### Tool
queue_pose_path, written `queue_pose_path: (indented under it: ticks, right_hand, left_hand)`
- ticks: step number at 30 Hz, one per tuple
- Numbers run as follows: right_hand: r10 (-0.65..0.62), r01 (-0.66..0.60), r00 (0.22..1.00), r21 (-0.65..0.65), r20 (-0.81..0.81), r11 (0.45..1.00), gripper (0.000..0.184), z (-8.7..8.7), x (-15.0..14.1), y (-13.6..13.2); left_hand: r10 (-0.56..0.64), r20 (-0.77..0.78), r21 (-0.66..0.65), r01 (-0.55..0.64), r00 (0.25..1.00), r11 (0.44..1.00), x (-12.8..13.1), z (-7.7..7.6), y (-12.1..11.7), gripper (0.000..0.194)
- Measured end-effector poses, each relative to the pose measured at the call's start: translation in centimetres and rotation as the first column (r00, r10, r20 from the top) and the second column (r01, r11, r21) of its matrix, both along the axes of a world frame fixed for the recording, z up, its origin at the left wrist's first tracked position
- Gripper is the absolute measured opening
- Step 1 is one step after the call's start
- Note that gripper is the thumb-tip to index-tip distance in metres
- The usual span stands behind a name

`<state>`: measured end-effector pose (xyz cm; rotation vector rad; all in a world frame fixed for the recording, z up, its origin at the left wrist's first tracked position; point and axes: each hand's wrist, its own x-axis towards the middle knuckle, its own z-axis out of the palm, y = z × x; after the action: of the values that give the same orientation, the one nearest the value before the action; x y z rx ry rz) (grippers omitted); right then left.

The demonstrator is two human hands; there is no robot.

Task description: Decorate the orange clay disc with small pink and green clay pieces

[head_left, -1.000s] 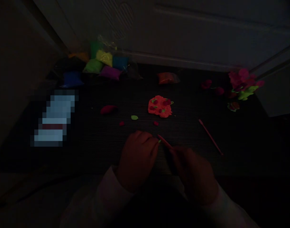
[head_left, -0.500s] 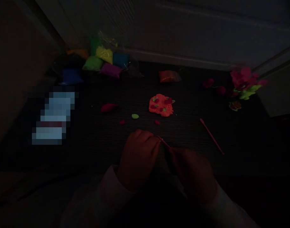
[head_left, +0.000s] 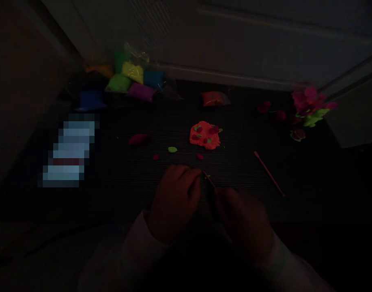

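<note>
My right hand (head_left: 246, 221) is closed around a thin pink modelling tool (head_left: 209, 179), its tip pointing up and left. That tip reaches the fingertips of my left hand (head_left: 175, 202), which is closed in a pinch; anything between its fingers is hidden. Beyond the hands lies an orange clay piece (head_left: 201, 140) dotted with red bits and green leaf shapes. Nearer to me are a small green clay leaf (head_left: 172, 149) and two small red clay bits, one on the left (head_left: 155, 157) and one on the right (head_left: 200, 156). A larger red clay lump (head_left: 138, 139) sits further left.
A second pink tool (head_left: 269, 174) lies on the dark table at right. Bags of coloured clay (head_left: 141, 92) are heaped at back left, and an orange bag (head_left: 215, 98) rests behind the orange piece. Pink flowers (head_left: 310, 99) stand at back right. A blurred bright rectangle (head_left: 72, 150) is at left.
My left thumb and fingers have shifted slightly, and a gap now shows between them. The right hand has moved a little left with the tool. The whole view has shifted slightly.
</note>
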<state>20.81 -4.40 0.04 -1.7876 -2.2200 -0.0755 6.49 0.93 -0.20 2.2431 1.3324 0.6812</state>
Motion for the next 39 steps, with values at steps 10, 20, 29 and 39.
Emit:
queue_pose_path:
  ticks: [10,20,29,39]
  right_hand:
    - [-0.092,0.087,0.986,-0.043,-0.139,0.995,0.022,0.3,-0.2,-0.4]
    - [-0.139,0.138,0.99,0.057,0.008,0.989,0.031,-1.2,5.3,1.0]
    - [0.1,-0.1,0.995,0.072,0.003,0.992,0.028,0.3,2.1,1.1]
    - [0.045,-0.039,0.99,0.044,-0.132,0.998,0.012,-0.3,1.6,3.1]
  left_hand:
    - [-0.016,0.014,0.024,0.016,1.0,1.0,0.1,-0.5,0.0,0.015]
    - [-0.026,-0.065,0.013,0.027,0.998,1.0,0.6,-0.7,0.2,0.014]
    - [-0.038,-0.085,0.126,0.048,0.996,0.991,-1.6,-0.2,0.6,0.014]
    - [-0.054,-0.081,0.163,0.066,0.995,0.984,-2.8,-0.8,0.8,0.017]
